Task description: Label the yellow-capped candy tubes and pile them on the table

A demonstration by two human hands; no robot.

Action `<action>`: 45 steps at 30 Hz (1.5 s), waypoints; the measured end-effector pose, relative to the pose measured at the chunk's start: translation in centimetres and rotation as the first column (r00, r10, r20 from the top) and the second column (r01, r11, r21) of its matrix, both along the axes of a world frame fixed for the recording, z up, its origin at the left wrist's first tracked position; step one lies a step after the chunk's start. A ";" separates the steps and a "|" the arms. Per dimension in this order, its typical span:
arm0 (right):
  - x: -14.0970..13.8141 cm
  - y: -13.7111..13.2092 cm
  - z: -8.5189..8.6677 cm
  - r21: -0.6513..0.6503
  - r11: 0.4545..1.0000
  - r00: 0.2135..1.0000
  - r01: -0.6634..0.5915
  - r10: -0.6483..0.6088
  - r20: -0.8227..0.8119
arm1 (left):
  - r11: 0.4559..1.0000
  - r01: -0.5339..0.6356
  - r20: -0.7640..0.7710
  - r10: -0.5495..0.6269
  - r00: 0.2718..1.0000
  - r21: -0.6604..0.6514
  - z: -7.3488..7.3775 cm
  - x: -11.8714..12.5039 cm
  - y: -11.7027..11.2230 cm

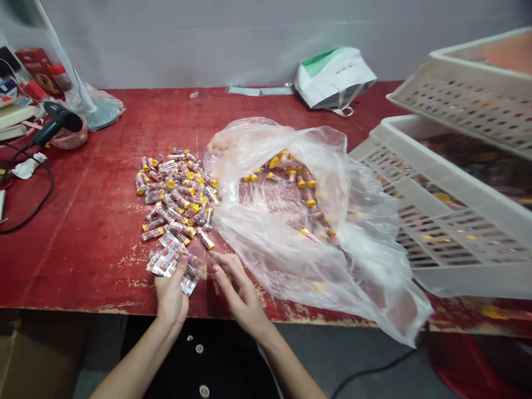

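Loose wrapped packets with yellow caps (174,188) lie in an unordered heap on the red-painted worktop (87,249), centre-left of the frame. More lie inside a clear polythene bag (291,266) just to the right of the heap. The person's left hand (170,293), at lower centre, is clenched around a bunch of these packets, its fingers (177,267) closed over them, with packet ends protruding on both sides. The right hand (236,291), just beside it and next to the bag's near edge, has its fingers (220,271) curled inward; whether they grasp a packet cannot be determined from this view.

The bag lies slack, and its lower right corner hangs over the front edge of the worktop. At right, a white perforated plastic crate (453,221) holds similar-looking items, and a second crate (469,94) sits tilted above it. A black hair dryer (58,123) lies at upper left, its black cable (37,208) looping near the worktop's left side.

Risks, in my judgement: the overhanging bag could slide off under the weight of its contents and shed packets onto the floor. Packets protruding from the left hand's grip could drop free. A knock could dislodge the tilted crate.
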State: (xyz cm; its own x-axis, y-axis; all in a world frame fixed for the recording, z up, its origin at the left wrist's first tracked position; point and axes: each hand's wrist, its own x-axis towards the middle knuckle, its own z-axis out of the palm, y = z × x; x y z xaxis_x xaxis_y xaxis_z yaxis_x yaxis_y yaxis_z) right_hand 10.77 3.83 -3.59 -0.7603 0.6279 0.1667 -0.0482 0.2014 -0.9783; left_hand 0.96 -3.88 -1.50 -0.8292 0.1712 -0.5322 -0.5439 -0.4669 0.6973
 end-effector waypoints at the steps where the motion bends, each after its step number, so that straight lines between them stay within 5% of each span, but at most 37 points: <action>1: 0.5 -0.1 0.1 0.037 0.999 1.000 -0.007 0.007 0.007 | 1.000 0.004 0.004 -0.004 1.000 0.000 0.1 0.0 0.0; 10: 1.4 0.4 1.5 0.389 0.920 0.996 0.059 -0.025 -0.090 | 0.987 0.154 0.011 -0.155 0.988 0.052 -0.1 0.0 -0.5; 20: 2.4 0.0 1.7 0.432 0.891 0.986 0.142 -0.086 -0.146 | 0.974 0.211 0.050 -0.215 0.975 0.081 -0.1 1.0 -0.9; 26: 3.4 0.2 2.0 0.308 0.948 0.994 -0.079 0.096 -0.043 | 0.974 0.221 0.039 -0.223 0.974 0.059 -0.6 0.8 -1.0; 32: 3.9 0.6 1.9 0.201 0.980 0.997 -0.010 0.025 -0.075 | 0.974 0.221 0.048 -0.223 0.974 0.043 -0.3 0.7 -1.0; 38: 3.9 0.4 1.8 0.335 0.938 0.993 0.085 -0.054 -0.102 | 0.964 0.267 -0.032 -0.267 0.963 -0.006 -0.6 0.9 -1.3; 41: 4.3 0.5 2.3 0.431 0.902 0.995 -0.017 0.056 -0.077 | 0.953 0.301 -0.066 -0.301 0.951 -0.010 -0.5 0.7 -1.5; 45: 4.9 0.6 2.7 0.363 0.910 0.974 -0.201 0.227 -0.030 | 0.937 0.348 -0.080 -0.346 0.935 0.010 -0.1 0.4 -1.7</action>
State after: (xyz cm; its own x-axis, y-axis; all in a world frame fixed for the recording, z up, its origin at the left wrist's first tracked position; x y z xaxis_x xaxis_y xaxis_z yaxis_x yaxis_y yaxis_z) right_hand 15.65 4.42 -0.87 -0.8479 0.3411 0.4058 -0.1943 0.5122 -0.8366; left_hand 1.39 -5.62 -1.60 -0.7534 0.4670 -0.4629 -0.6212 -0.2750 0.7338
